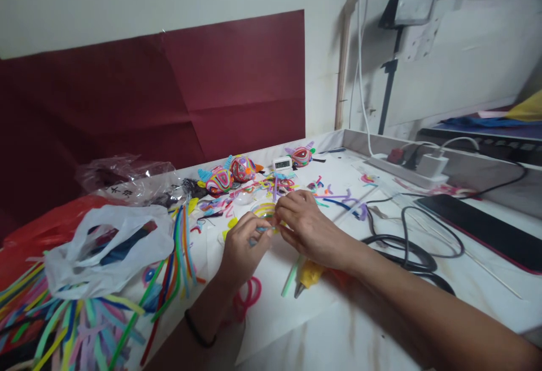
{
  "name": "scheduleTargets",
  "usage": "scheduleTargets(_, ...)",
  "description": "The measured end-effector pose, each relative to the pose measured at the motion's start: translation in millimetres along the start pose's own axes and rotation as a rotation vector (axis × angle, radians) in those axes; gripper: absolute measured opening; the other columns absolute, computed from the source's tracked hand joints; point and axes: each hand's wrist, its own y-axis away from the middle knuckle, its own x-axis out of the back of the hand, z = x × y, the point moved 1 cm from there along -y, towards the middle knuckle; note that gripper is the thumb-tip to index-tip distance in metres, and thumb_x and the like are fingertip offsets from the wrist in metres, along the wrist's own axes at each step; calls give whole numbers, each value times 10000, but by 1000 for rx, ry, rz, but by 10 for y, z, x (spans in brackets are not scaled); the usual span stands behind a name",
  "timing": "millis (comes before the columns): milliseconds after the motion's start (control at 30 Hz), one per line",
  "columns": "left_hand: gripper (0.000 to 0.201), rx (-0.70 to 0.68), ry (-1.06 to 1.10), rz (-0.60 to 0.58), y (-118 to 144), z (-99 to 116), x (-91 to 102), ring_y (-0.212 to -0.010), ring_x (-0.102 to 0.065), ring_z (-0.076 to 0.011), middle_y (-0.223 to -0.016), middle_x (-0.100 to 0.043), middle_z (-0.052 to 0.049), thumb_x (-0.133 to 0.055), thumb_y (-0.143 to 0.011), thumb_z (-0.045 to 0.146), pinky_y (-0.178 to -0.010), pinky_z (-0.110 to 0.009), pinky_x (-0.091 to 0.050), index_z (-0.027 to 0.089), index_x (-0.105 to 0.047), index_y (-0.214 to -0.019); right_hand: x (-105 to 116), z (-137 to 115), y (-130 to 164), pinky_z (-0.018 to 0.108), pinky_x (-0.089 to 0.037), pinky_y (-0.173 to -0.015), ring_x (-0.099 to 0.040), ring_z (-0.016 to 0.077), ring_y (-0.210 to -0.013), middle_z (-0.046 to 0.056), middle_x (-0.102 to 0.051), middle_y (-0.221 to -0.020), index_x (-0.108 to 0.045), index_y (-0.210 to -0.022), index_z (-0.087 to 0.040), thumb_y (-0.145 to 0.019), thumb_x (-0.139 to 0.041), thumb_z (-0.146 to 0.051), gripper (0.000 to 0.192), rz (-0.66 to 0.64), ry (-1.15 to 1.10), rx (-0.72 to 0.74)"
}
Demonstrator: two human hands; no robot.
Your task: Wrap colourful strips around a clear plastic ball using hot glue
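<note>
My left hand, with a black band at its wrist, is closed in a pinch on a short blue pipe cleaner. My right hand has its fingers bent against a clear rounded piece with yellow pipe cleaner curved around it. The fingers of both hands nearly meet at this piece, and its near side is hidden behind them. Below my right wrist lies a glue gun with a yellow front, its metal nozzle pointing toward me. Next to it rests a pale green strip.
Several decorated colourful fish-like figures and a small digital clock stand at the back. Pipe cleaners and a white plastic bag lie at left. A black cable, phone-like black slab and power strip occupy the right.
</note>
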Motion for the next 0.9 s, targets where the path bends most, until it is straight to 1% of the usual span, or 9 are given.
scheduleTargets(200,76,9,27,-27,-5,10,1,-519,-641,-125,-783,-568,-8,-604,-786,166,-505,-229,-488,201,-660,-747,-5,16,10,401,-301,-869,-488,219,-884,85,-612,-912,-573,-872,-152,-879,-468,-96,119,-10,-2,3)
scheduleTargets(433,50,-22,-47,7,6,9,-5,-612,-644,-149,-768,-615,-30,-646,-742,162,-557,-231,-515,200,-678,-742,-3,6,15,398,-307,-872,-488,214,-875,87,-614,-904,-581,-877,-142,-886,-475,-102,114,-27,-20,-1)
scheduleTargets(567,57,-45,-59,18,4,3,-16,-582,-637,-126,-760,-619,-23,-625,-736,147,-511,-203,-501,189,-653,-710,-32,-8,19,401,-312,-870,-488,215,-868,85,-613,-885,-583,-860,-142,-881,-480,-100,113,-27,-24,-5)
scheduleTargets(733,86,-167,-146,43,10,-5,-26,-492,-579,-74,-722,-592,5,-577,-693,90,-439,-159,-446,169,-612,-693,-30,-6,25,396,-315,-883,-508,209,-878,69,-610,-879,-574,-845,-154,-870,-499,-79,110,-38,-87,-7)
scheduleTargets(800,93,-178,-170,48,15,-9,-27,-475,-567,-63,-722,-588,9,-566,-685,82,-435,-154,-438,165,-606,-698,-19,9,30,391,-320,-877,-519,208,-882,65,-615,-881,-579,-851,-157,-879,-497,-73,122,-41,-125,-16)
scheduleTargets(900,79,-158,-198,69,20,-12,-21,-453,-555,-56,-702,-568,19,-564,-671,92,-434,-156,-432,164,-595,-677,-5,42,42,389,-328,-869,-535,211,-900,66,-627,-905,-606,-893,-162,-894,-498,-73,140,-41,-189,-32)
